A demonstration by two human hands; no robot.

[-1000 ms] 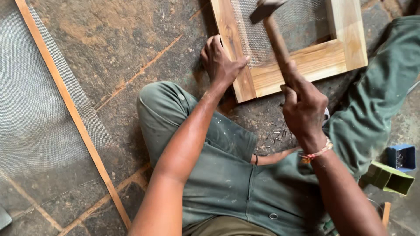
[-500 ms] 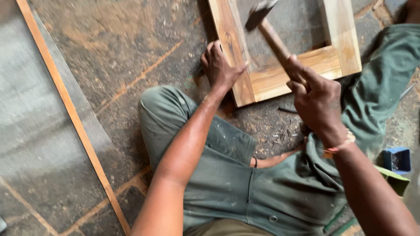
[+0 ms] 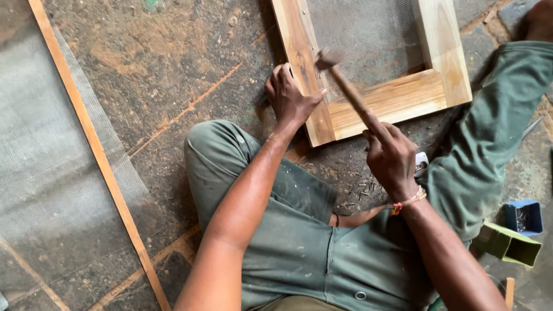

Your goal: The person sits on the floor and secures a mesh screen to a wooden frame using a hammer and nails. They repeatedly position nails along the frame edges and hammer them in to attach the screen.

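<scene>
A wooden frame with wire mesh stretched across it lies on the stone floor in front of me. My left hand presses on the frame's left rail near its lower corner, fingers gripping the outer edge. My right hand is shut on the wooden handle of a hammer. The hammer's head hangs just above the left rail, close to my left thumb. I sit on the floor in green trousers, knees spread either side of the frame.
A long thin wooden strip lies diagonally at the left, beside a sheet of grey mesh. Loose nails lie scattered between my legs. A small blue box and a green box sit at the right.
The hammer has swung down from high over the frame to just above the left rail. My left hand stays pressed on the same corner.
</scene>
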